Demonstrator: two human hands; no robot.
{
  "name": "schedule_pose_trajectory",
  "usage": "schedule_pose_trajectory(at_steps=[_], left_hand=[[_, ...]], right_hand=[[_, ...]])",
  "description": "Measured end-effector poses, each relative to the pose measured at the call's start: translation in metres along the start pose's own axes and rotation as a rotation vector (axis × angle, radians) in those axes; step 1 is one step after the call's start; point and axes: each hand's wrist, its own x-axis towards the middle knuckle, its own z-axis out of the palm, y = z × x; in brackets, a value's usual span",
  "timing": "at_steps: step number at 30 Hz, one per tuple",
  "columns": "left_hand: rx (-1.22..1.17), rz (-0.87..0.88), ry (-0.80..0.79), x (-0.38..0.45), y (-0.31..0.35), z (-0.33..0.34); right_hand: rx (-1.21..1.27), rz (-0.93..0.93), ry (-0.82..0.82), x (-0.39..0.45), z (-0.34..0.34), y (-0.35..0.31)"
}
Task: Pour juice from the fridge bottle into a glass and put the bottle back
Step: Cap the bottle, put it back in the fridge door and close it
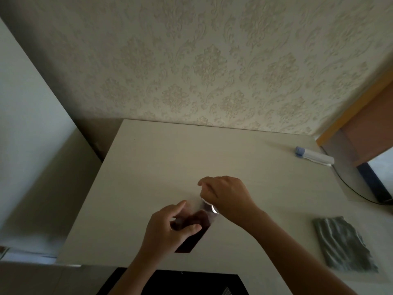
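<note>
— What is seen of the hands?

— The left hand (170,228) is wrapped round the body of the bottle (192,235), thumb across the front and the forefinger lifted off the side. The right hand (225,194) is closed over the bottle's top, the fingers bunched down on what is taken to be the cap (210,206); only a pale, shiny rim of it shows below the palm.

— And where is the bottle placed?

— On the white table (148,167), near its front edge, leaning towards the right hand. Whether its base is set down or lifted slightly cannot be told.

— How is it expected to handle?

— Dark juice is seen through clear walls up to about the shoulder, so a fair weight is judged. The walls look smooth and may be slick if cold from the fridge. A firm hold around the middle is advised, with the twisting done at the cap alone; if it is thin plastic, squeezing could push juice out once opened.

— What is hidden or unclear?

— No glass is seen anywhere. The cap's shape is covered, the frame is dim and blurred, and the material cannot be settled. A grey cloth (344,245) lies well apart to the right, and a white tube with a blue cap (312,155) near the far corner.
</note>
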Motion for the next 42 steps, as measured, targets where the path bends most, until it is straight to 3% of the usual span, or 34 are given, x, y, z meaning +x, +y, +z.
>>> schedule_pose_trajectory(at_steps=[3, 7, 9, 17, 21, 26, 30, 42], left_hand=[[0.196, 0.094, 0.143, -0.001, 0.003, 0.005], [0.367, 0.17, 0.269, -0.002, 0.009, 0.008], [0.449, 0.202, 0.322, -0.003, 0.011, 0.009], [0.468, 0.229, 0.333, -0.002, 0.008, 0.003], [0.303, 0.095, 0.296, -0.003, 0.012, -0.013], [-0.054, 0.047, 0.333, -0.008, 0.002, -0.032], [-0.14, 0.064, 0.356, -0.017, -0.004, -0.052], [-0.367, -0.052, 0.664, -0.118, 0.049, -0.073]], right_hand=[[-0.062, 0.043, 0.124, -0.001, 0.0, -0.007], [0.085, 0.291, -0.04, 0.004, -0.003, -0.007], [0.125, 0.357, -0.03, 0.005, -0.001, -0.007], [0.284, 0.489, 0.006, 0.006, 0.002, -0.013], [0.406, 0.35, 0.024, 0.001, -0.009, -0.023], [0.201, 0.13, 0.021, -0.013, -0.025, -0.03], [0.074, 0.034, 0.026, -0.03, -0.03, -0.035], [0.117, -0.215, 0.009, -0.093, -0.051, -0.054]])
